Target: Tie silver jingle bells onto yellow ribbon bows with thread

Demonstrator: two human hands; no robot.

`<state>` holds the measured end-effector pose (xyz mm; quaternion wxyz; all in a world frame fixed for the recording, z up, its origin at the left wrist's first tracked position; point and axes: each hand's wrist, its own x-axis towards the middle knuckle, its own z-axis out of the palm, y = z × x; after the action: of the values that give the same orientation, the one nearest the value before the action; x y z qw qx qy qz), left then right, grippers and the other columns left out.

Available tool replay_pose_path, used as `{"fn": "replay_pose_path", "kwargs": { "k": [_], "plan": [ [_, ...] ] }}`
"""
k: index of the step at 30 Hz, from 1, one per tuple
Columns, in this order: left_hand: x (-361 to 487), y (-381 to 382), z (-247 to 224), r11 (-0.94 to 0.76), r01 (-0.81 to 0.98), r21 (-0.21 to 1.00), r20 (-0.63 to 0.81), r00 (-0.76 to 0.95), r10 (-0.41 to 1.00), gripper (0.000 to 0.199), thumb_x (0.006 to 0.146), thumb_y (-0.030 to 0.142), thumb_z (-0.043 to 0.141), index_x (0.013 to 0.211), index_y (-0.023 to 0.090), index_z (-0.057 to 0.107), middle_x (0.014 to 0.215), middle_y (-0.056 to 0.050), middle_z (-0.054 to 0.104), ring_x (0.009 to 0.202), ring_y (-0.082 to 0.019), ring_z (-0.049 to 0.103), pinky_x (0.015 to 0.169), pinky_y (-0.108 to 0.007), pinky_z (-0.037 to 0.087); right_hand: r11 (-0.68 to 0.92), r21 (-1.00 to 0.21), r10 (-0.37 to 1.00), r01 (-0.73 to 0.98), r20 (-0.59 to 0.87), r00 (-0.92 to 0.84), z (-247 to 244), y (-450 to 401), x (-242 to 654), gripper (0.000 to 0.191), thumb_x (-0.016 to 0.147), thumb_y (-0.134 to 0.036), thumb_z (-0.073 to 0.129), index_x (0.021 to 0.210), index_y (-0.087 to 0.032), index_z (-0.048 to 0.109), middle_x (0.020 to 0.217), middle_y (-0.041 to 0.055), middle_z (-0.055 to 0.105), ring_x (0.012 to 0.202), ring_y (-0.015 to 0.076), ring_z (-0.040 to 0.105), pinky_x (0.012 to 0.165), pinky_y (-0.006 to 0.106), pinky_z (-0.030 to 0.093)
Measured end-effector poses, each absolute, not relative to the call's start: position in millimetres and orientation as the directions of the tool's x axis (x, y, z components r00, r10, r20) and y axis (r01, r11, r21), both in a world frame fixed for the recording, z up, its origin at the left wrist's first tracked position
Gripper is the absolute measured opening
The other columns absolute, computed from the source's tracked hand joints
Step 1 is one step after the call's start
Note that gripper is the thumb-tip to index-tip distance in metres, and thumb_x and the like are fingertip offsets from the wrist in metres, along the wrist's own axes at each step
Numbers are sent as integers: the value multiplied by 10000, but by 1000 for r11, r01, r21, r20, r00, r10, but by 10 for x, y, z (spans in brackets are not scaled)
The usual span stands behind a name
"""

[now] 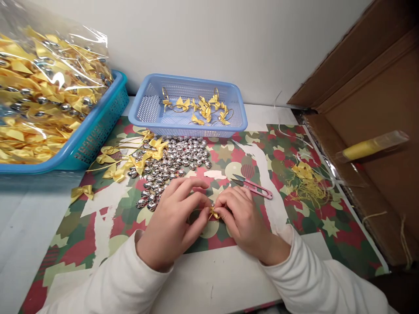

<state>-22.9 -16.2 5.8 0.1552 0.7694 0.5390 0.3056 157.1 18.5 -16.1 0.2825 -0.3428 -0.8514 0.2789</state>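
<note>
Yellow bow sits pinched between the fingertips of both hands — left hand, right hand — closed tight, near the mat's front edge, silver bells within reach

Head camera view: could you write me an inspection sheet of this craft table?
Surface: white table under star-patterned paper mat.
Job's things: small yellow ribbon bow; pile of silver heart beads; loose yellow bows.
Clutter: pink thread snips; yellow thread scraps.
Hands: left hand and right hand both pinch the bow.
Cables: nothing seen.
Surroundings: light-blue basket; teal basket with clear bag; cardboard box.
</note>
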Motion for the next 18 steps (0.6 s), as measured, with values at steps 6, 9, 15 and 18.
{"fn": "replay_pose_path", "kwargs": {
  "k": [6,9,15,18],
  "plan": [
    [-240,-172,75,-294,659,693,197,219,956,187,889,158,505,852,227,674,1155,-69,603,1097,-242,479,888,-396,417,748,-533,637,395,412,-652,-151,191,1597,183,985,-140,384,842,-177,493,812,17,607,769,151,491,744,336,288],
    [-245,-171,55,-304,650,696,184,248,951,181,895,170,520,856,230,686,1212,-68,588,1133,-249,462,920,-405,412,734,-553,650,394,405,-643,-156,189,1607,176,982,-137,396,840,-180,492,799,14,598,772,153,495,742,334,291],
    [-264,-168,25,-305,641,704,169,266,949,177,907,189,527,842,227,687,1213,-72,587,1132,-248,456,930,-414,418,678,-631,685,376,358,-635,-161,194,1620,149,956,-110,437,836,-189,476,806,6,583,778,154,481,744,327,297],
    [-266,-159,37,-305,640,705,159,277,948,186,910,194,523,811,222,679,1212,-72,588,1129,-251,456,928,-423,423,642,-685,689,345,317,-652,-149,199,1630,153,956,-117,442,829,-194,477,795,0,578,772,154,478,731,319,300]
  ]
}}
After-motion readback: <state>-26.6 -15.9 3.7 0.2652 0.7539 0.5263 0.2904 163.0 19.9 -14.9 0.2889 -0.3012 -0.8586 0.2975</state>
